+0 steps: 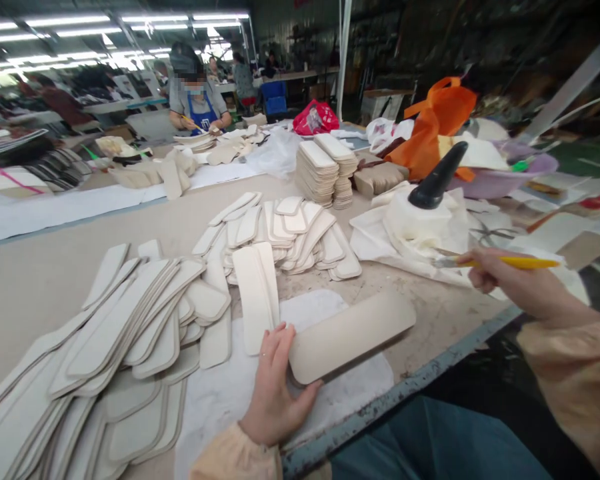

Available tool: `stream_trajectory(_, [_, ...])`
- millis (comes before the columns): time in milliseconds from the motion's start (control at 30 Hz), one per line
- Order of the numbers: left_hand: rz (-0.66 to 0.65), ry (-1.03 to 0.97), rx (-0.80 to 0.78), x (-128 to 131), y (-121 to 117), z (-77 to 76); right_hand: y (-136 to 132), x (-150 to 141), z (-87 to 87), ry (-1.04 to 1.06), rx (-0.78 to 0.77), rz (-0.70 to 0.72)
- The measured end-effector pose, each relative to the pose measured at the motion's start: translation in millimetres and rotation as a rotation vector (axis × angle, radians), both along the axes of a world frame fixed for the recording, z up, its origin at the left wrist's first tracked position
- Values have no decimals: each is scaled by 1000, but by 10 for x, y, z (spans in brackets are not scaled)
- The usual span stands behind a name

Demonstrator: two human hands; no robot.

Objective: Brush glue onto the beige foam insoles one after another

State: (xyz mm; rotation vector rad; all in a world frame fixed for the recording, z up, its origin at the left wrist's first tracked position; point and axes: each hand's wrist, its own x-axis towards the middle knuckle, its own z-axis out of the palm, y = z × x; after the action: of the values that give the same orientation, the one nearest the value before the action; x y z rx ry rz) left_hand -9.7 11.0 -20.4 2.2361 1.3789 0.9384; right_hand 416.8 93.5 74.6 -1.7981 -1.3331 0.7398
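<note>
A long beige panel with rounded corners lies on a white sheet near the table edge. My left hand grips its left end, with the thumb at the near corner and the fingers along the end. In my right hand is a brush with a yellow handle, held roughly level and pointing left. The brush's tip is beside a white plastic container with a black cone-shaped spout, which stands on crumpled white sheeting. Whether the tip touches it, I cannot tell.
Loose pale panels spread over the left; another heap lies mid-table. Neat stacks stand behind. An orange bag and a purple basin are at right. A co-worker sits across the table. The table's metal edge runs before me.
</note>
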Motion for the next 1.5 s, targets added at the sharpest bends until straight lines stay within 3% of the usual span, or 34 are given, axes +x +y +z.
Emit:
stream_trajectory(67, [-2,0,-14,6,5,12,-184,-156,114,183,58,-42])
stream_trajectory(167, [1,-9,-22,10,8,27,-539,-609,236,434,122,-96])
stream_trajectory(333, [1,-52,-22,0,5,35,-965,-1535,113,753,-55,-4])
stream_trajectory(467, [2,-54,-9,-3,2,28,-1026,-2008,-51,872,-192,156])
stream_trajectory(667, [16,-101,-19,7,17,32,-918,-2298,-136,868,-253,280])
stream_trajectory(867, [10,-138,-45,15,18,50,-818,-2396,-230,820,-302,289])
stream_trajectory(1033, [10,-141,-44,15,21,39,-760,-2310,-238,780,-306,232])
stream_trajectory(1500, [17,-93,-15,-2,48,-31,-547,-1233,-179,679,-149,-74])
